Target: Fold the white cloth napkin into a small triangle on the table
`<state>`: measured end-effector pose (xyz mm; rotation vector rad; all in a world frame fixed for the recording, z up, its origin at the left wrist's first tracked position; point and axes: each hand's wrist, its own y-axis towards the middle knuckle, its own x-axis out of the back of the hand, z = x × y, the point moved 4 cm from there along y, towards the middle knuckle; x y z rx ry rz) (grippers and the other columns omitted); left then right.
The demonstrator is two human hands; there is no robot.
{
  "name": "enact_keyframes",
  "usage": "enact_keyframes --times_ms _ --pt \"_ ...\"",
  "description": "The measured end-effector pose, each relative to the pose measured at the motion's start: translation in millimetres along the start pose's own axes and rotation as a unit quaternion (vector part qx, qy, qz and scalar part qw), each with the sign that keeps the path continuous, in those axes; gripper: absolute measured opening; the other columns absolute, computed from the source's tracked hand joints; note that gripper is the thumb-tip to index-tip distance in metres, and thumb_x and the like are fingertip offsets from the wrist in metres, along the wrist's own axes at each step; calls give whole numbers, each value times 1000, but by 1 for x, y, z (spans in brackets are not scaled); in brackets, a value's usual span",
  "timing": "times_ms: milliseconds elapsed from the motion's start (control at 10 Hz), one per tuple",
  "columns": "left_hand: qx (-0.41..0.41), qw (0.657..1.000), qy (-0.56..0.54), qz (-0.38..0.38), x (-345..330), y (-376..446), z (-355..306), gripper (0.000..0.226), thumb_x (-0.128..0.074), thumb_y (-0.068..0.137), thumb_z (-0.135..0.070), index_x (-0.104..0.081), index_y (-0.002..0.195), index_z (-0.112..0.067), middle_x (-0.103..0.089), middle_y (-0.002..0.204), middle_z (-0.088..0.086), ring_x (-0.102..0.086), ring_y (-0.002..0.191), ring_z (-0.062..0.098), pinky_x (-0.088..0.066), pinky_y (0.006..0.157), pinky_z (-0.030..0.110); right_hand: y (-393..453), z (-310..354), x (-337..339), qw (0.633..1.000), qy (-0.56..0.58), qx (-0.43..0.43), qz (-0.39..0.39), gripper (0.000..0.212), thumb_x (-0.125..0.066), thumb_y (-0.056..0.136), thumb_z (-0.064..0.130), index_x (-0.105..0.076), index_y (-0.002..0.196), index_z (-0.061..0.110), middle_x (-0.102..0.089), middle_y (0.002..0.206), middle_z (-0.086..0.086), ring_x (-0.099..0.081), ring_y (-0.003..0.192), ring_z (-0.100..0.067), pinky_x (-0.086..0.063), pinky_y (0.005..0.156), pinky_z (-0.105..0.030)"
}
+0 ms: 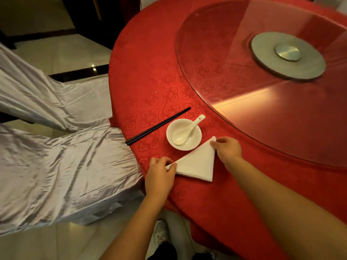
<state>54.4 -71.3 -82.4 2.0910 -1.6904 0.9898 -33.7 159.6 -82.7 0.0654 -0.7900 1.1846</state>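
Lying flat on the red tablecloth [234,184] near the table's edge, the white cloth napkin [197,162] already showed a triangle of several stacked layers. Its long folded edge ran diagonally, from the low left corner up to the far right tip, and the third corner pointed back toward the person. The left hand [159,175] pinched the left corner between curled fingers and thumb; the right hand [228,149] pinched the far tip the same way. Each hand therefore sat at one end of that long edge, with the cloth spanning between them and neither hand clearly nearer its middle. If a smaller triangle was wanted, the likely move would be bringing one held corner across to meet the other, folding about the short axis that runs to the near corner. A white bowl [185,135] with a ceramic spoon [187,131] stood just beside the long edge, close enough to catch a lifted corner. Black chopsticks [157,126] lay further left, apart from the cloth
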Motion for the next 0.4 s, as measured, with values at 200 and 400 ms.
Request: enact_keyframes --times_ms 200,400 --pt "-7 1000 -8 27 2 8 7 18 -64 83 -41 -62 93 -26 -49 100 -5 -53 79 11 -42 71 27 -7 1 2 998 -43 -3 -37 29 -67 79 33 -70 101 15 -71 100 -4 -64 92 -25 -52 83 -41" --pt "-6 999 -19 44 11 5 2 23 -60 83 -44 -60 96 -24 -51 103 0 -56 85 17 -42 74 29 -37 6 31 997 -43 -21 -67 26 -62 81 28 -70 102 15 -71 103 -6 -64 94 -27 -49 82 -34"
